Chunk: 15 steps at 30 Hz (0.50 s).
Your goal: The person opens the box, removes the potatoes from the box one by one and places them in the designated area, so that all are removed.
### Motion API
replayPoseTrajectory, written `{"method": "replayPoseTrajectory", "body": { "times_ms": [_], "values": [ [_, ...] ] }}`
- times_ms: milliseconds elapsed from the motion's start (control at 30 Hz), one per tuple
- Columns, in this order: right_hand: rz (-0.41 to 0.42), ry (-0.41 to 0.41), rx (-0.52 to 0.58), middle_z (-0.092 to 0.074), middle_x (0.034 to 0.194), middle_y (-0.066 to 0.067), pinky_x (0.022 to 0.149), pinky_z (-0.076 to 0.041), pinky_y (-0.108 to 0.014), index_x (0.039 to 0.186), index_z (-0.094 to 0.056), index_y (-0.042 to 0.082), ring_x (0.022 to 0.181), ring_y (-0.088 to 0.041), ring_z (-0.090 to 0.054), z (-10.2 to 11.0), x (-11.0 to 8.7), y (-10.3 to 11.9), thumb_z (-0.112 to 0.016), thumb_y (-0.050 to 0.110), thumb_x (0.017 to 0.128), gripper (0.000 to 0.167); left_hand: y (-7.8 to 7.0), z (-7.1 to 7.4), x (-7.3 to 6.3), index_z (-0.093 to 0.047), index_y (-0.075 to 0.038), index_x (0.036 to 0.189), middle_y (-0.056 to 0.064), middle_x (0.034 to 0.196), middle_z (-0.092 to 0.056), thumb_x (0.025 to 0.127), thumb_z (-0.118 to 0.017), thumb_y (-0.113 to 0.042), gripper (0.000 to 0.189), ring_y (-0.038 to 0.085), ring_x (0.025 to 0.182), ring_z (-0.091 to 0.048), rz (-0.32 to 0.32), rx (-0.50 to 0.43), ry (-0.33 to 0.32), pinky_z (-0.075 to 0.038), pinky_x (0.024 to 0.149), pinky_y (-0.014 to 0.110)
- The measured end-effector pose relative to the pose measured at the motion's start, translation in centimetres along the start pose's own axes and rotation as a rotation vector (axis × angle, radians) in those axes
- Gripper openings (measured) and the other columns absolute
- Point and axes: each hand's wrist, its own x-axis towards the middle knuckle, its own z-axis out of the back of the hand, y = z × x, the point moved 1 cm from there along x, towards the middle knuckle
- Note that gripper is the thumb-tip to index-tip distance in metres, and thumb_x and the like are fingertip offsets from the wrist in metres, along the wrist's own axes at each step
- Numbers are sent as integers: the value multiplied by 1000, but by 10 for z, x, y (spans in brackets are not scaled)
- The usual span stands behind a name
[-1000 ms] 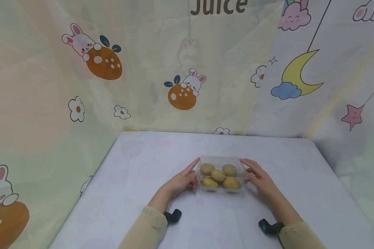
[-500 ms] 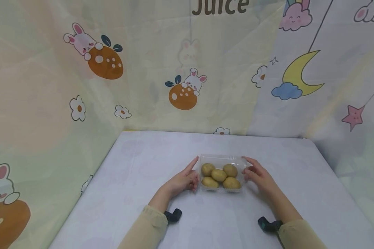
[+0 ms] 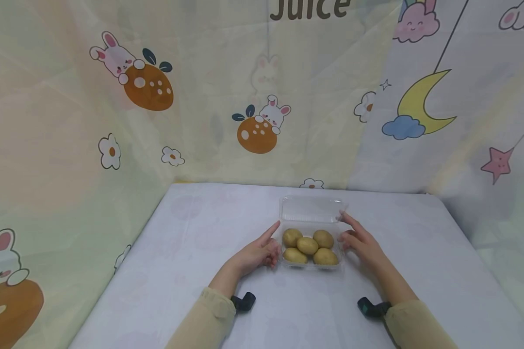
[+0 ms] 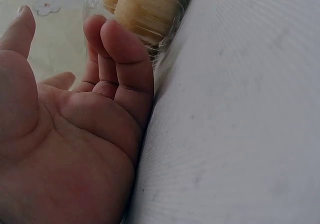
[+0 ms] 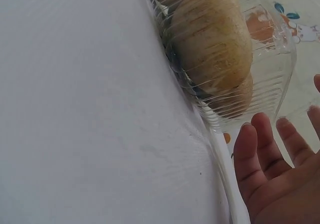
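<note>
In the head view, a clear plastic clamshell box [image 3: 312, 267] stands on the table with several yellowish-brown potatoes [image 3: 307, 245] inside. Its transparent lid [image 3: 307, 209] is swung back, away from the person. My left hand [image 3: 255, 253] lies at the box's left side, index finger extended toward the back corner and the other fingers loosely bent. On the opposite side is my right hand [image 3: 365, 246], its index fingertip at the lid's right corner. The right wrist view shows the fingertips of that hand [image 5: 280, 174] close by the ribbed wall, a large potato [image 5: 212, 42] behind it.
A white cloth covers the table [image 3: 305, 310]. Behind and beside it hang printed curtains [image 3: 201, 97] with rabbits, flowers and a moon. A dark wrist-worn device [image 3: 243, 302] sits on the left wrist, another device [image 3: 372, 308] on the right.
The lid has gone from lying over the potatoes to tilted back behind the box. My right index finger moved up and away with it, while the left hand stayed nearly still.
</note>
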Motion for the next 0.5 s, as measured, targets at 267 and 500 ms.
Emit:
{"method": "replayPoseTrajectory", "body": {
  "times_ms": [267, 500],
  "values": [
    [-49, 9, 31, -32, 154, -21, 69, -55, -30, 159, -15, 25, 92, -26, -60, -2, 12, -3, -49, 13, 104, 66, 0, 0, -1, -13, -46, 156, 3, 96, -53, 100, -54, -33, 70, 16, 78, -54, 1, 12, -2, -53, 71, 30],
    [-86, -4, 13, -33, 153, -20, 68, -54, -28, 159, -18, 20, 89, -15, -59, -2, 15, -9, -48, 15, 105, 62, 1, 1, 1, -15, -46, 155, 4, 97, -54, 98, -55, -14, 77, 17, 77, -55, 15, 21, -13, -53, 71, 30]
  ]
}}
